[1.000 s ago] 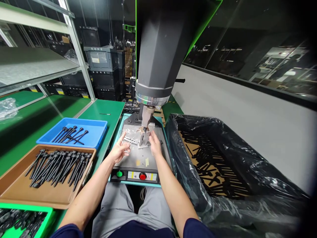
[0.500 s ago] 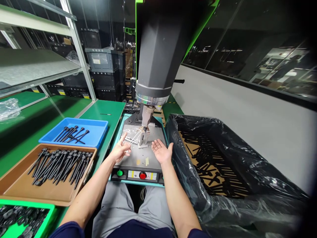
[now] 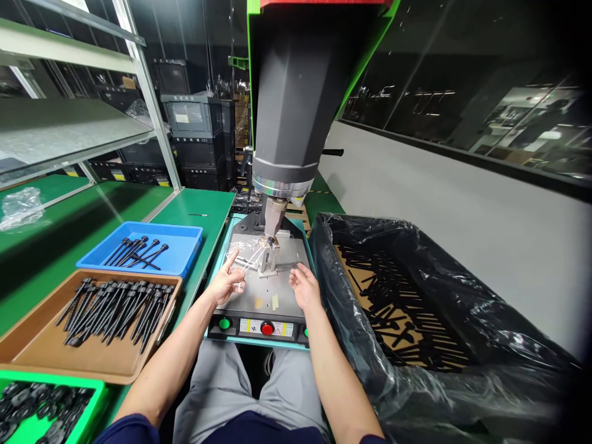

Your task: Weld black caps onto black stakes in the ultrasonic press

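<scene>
My left hand [image 3: 226, 283] is at the left of the metal press plate [image 3: 250, 298], its index finger stretched forward, thumb and other fingers curled round the near end of a thin, pale-looking rod [image 3: 253, 259]. The rod slants up to a small black head [image 3: 271, 241] at the metal fixture [image 3: 267, 263], right below the press tool [image 3: 274, 217]. To the fixture's right, my right hand [image 3: 306, 288] is palm up with fingers bent in and thumb close to them. Its fingertips are by a thin grey bar [image 3: 287, 266]; whether they grip anything is unclear.
On the left stand a blue tray [image 3: 182, 262] and a brown tray [image 3: 41, 351] of black round-headed rods, and a green tray [image 3: 96, 394] of black round parts. A plastic-lined bin [image 3: 370, 333] of black rods stands right. Buttons, including a red one [image 3: 267, 328], line the press front.
My right hand was spread open, palm up; its fingers have now curled in beside the thin grey bar. My left hand keeps nearly the same place and hold.
</scene>
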A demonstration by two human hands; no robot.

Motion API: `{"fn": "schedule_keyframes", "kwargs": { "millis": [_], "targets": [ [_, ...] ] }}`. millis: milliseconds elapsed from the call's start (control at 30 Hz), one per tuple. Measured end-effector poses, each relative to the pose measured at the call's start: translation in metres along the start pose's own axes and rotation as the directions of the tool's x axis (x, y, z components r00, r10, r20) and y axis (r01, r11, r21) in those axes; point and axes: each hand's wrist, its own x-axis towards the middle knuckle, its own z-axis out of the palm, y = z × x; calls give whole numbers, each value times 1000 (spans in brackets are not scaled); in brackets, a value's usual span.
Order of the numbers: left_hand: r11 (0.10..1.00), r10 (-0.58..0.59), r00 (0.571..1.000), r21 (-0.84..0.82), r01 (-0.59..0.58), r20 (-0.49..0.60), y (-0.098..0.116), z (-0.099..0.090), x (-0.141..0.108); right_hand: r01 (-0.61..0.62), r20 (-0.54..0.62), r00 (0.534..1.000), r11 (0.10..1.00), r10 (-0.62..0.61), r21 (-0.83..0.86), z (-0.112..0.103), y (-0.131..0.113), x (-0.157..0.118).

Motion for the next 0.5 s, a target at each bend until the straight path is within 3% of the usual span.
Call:
{"fn": "schedule_keyframes", "kwargs": {
  "millis": [367,500],
  "targets": [
    [997,-60,998,41,62,-33,-8,-5,2,-25,-32,999,999,24,-47,-3,1,1],
    [972,-116,982,186,143,-150,-15,-14,-5,-11,-139,990,973,-22,-230,-27,1,-4]
  ]
}}
